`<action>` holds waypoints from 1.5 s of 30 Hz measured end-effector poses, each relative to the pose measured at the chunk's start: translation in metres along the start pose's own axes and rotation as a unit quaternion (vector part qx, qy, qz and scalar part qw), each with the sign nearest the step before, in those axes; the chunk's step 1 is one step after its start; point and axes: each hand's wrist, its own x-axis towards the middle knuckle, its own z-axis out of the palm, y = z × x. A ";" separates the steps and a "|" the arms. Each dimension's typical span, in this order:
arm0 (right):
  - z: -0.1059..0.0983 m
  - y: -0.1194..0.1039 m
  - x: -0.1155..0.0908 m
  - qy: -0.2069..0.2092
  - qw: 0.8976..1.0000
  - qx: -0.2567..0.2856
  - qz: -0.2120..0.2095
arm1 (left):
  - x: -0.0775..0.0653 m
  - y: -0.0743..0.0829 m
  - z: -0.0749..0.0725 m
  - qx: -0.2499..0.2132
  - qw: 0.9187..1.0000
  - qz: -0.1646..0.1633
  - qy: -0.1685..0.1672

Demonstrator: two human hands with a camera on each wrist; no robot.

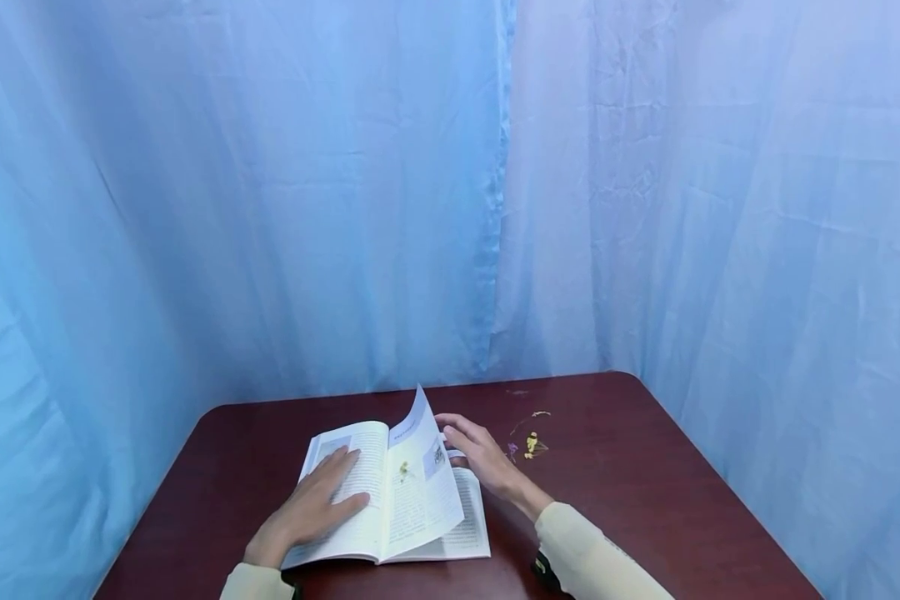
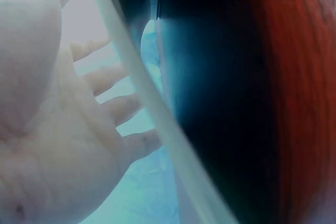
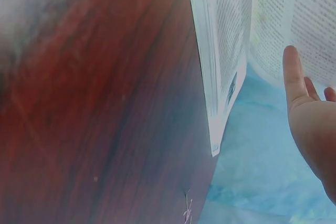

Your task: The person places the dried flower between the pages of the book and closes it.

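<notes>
Blue curtains back the counter. At seven o'clock I see the open book, yellow flower on its lifted page; further tilt could spill it. Left hand at the book's nine, right hand at three: fingers fairly straight, gripping nothing.

Head view faces forward and down; close, low wrist views share its table.

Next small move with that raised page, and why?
Probably swing the raised page gently leftward with the right hand, slipping the left hand clear. The page stands lifted off the page beneath, right fingers at its outer edge; a small yellow flower lies on its left-facing side, so going slowly should help keep it from sliding.
</notes>
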 end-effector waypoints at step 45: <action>0.078 -0.010 0.003 -0.159 0.912 -0.362 -0.107 | -0.045 0.042 -0.095 0.103 0.981 0.097 0.136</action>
